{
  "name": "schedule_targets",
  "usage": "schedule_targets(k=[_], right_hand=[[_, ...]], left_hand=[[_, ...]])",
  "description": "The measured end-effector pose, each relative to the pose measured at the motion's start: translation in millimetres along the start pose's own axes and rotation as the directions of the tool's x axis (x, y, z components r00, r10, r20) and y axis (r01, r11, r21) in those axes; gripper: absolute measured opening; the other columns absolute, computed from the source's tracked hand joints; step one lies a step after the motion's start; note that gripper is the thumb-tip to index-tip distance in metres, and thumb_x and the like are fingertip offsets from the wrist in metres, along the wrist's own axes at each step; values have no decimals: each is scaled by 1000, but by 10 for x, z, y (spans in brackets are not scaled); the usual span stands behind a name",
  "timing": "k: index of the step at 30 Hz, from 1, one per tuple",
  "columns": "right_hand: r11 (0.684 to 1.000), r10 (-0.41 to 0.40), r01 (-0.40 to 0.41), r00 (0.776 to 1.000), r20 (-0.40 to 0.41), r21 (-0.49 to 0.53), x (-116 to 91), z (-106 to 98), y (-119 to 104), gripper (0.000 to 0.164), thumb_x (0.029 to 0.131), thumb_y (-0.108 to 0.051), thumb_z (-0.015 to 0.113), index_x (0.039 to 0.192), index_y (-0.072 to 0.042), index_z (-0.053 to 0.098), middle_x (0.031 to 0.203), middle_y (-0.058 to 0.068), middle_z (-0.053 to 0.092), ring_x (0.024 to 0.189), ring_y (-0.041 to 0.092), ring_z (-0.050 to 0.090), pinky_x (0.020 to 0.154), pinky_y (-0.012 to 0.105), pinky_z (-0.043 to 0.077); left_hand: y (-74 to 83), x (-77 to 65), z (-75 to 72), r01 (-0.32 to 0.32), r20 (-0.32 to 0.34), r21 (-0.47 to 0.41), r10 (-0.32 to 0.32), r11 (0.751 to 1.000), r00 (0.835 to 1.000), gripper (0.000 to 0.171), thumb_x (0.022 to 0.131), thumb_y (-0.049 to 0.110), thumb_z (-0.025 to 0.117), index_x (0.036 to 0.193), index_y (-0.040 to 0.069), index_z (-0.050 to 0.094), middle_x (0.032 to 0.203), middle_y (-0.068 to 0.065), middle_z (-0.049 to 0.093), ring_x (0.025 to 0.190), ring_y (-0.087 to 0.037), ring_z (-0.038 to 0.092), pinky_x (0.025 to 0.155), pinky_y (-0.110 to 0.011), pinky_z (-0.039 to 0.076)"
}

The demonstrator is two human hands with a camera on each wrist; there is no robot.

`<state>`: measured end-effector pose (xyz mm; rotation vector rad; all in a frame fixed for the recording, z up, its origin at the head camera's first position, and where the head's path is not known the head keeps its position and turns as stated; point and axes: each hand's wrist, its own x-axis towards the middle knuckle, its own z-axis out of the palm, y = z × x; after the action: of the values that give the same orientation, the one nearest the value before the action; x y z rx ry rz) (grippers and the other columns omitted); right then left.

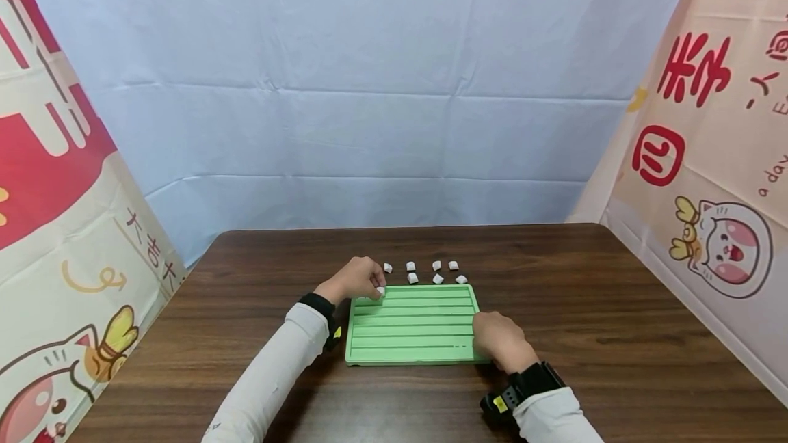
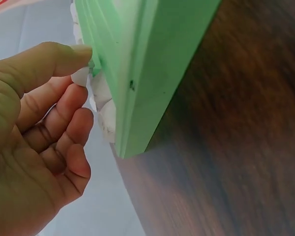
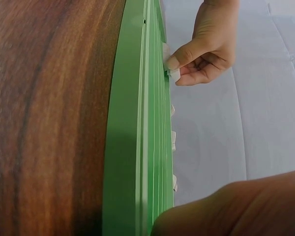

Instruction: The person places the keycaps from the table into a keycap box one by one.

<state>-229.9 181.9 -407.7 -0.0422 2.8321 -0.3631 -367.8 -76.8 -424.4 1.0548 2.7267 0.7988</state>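
Note:
A green ridged tray (image 1: 412,323) lies on the table, its grooves running left to right. At its far left corner my left hand (image 1: 356,280) pinches a small white block (image 2: 80,77) between thumb and index finger, over the farthest groove. Beside that block, in the left wrist view, white blocks (image 2: 108,120) sit along the tray's edge. My right hand (image 1: 503,342) grips the right side of the tray with curled fingers; its fingertips are hidden. The right wrist view shows only part of that right hand (image 3: 236,209) against the tray.
Several loose white blocks (image 1: 413,278) lie in two rough rows on the brown wooden table (image 1: 585,306), just beyond the tray's far edge. A pale cloth (image 1: 369,122) hangs behind the table, and printed cloths (image 1: 689,224) hang at both sides.

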Motion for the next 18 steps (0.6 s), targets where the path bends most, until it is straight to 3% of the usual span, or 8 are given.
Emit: schedule_targets(k=[18], right_hand=[[1000,-2,2,1000,6,-5,-17,-18,-8,21,89,7,50,71,-4,54,64,15,48,43,17,34,40,26,25]], left_hand=[[40,32,21,41,30,70,-43,997,999,8,79,3,73,84,8,70,80,1,61,70,-10,55,63,-28,48]])
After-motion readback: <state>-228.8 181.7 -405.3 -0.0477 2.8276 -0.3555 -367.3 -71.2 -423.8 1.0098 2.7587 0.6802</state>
